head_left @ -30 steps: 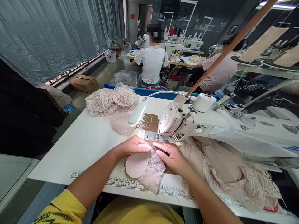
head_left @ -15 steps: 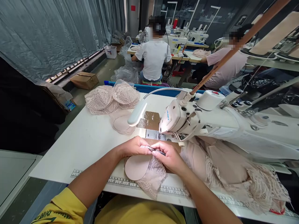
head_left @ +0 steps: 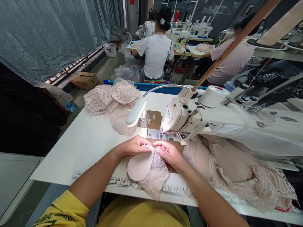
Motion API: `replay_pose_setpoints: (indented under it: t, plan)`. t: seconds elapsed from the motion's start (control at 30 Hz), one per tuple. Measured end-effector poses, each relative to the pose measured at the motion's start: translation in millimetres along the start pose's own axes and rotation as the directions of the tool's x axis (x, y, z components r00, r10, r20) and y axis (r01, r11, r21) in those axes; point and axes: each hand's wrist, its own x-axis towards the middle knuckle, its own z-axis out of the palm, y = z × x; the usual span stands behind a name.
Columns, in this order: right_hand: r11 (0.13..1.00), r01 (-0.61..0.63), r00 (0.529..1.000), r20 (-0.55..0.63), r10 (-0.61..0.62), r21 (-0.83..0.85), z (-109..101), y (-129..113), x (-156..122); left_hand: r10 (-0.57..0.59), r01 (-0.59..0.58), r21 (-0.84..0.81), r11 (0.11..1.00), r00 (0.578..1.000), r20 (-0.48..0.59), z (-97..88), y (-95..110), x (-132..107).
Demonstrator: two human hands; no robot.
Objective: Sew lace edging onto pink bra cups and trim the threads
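Grey-blue curtains point(head_left: 56, 37) fill our view at 10 o'clock, with a cardboard box point(head_left: 84, 81) on the floor beside them. Moving right, we meet a white table point(head_left: 78, 145); toward its far edge, also near 10 o'clock, sit stacked lace cups point(head_left: 100, 99), and just nearer us, at 9 o'clock, lies a sheer piece point(head_left: 115, 122). At 7 o'clock our left hand point(head_left: 134, 146) is clamped, thumb against fingers, on the upper edge of a lace-edged cup point(head_left: 139, 165), whose lace crosses a printed ruler point(head_left: 121, 183) at 6 o'clock. One person in white point(head_left: 156, 56) sits facing away at 12 o'clock. At 5 o'clock our right hand point(head_left: 169, 153) pinches that same upper edge, fingertips together; a thin tip showing there is too small to name. Across 3 o'clock stretches a white sewing machine point(head_left: 222, 121). Another person in pale pink point(head_left: 233, 60) sits at 2 o'clock, and heaped lace fabric point(head_left: 233, 164) lies at 4 o'clock.
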Motion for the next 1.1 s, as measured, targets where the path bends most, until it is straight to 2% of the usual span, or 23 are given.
replay_pose_setpoints:
  t: [0.07,0.13,0.27,0.4,0.53,0.63,0.73,0.87,0.93,1.0,1.1]
  plan:
    - [0.999,-0.042,0.999,-0.002,0.042,0.007,0.1,-1.9,-0.1,0.0,0.0,0.001,1.0,1.0,-0.001,-0.9,1.1,-0.7]
    - [0.998,-0.055,0.997,-0.051,0.055,0.009,-0.6,-3.7,0.1,0.015,-0.014,-0.021,1.0,1.0,0.004,-2.0,2.3,-1.5]
    - [0.998,-0.046,0.992,-0.113,0.052,0.052,-3.6,-5.1,0.6,0.022,-0.024,-0.095,0.995,0.999,-0.027,-4.4,2.9,-2.0]
    - [0.998,-0.03,0.991,-0.128,0.036,0.05,-4.0,-5.1,0.8,0.021,-0.028,-0.095,0.995,0.997,-0.072,-5.4,1.7,-2.2]
    - [0.999,0.021,0.995,-0.094,-0.019,0.023,1.6,-6.0,4.4,0.035,-0.042,-0.083,0.996,0.996,-0.08,-3.8,0.2,-1.6]
    - [0.994,0.08,0.995,-0.058,-0.085,-0.078,6.8,-7.7,7.7,0.075,-0.083,-0.092,0.992,0.993,-0.086,-2.7,1.5,-0.2]
    - [0.973,0.087,0.995,-0.033,-0.096,-0.214,7.0,-7.9,7.1,0.104,-0.116,-0.053,0.992,0.976,-0.193,-5.4,6.9,-3.4]
    - [0.984,0.061,0.998,0.018,-0.059,-0.166,-0.3,-5.8,0.8,0.138,-0.122,0.066,0.99,0.917,-0.373,-16.4,13.3,-23.9]
    - [0.992,0.073,0.997,0.039,-0.07,-0.107,-3.8,-5.0,-2.6,0.076,-0.033,0.114,0.993,0.914,-0.398,-22.4,11.9,-38.9]
    - [0.995,0.087,0.994,0.071,-0.083,-0.052,-5.9,-4.6,-5.2,-0.052,0.105,0.118,0.987,0.921,-0.387,-25.9,7.4,-52.6]
    - [0.995,0.098,0.987,0.129,-0.097,0.001,-6.6,-4.5,-6.8,-0.201,0.202,-0.026,0.979,0.936,-0.289,-23.7,-0.6,-63.3]
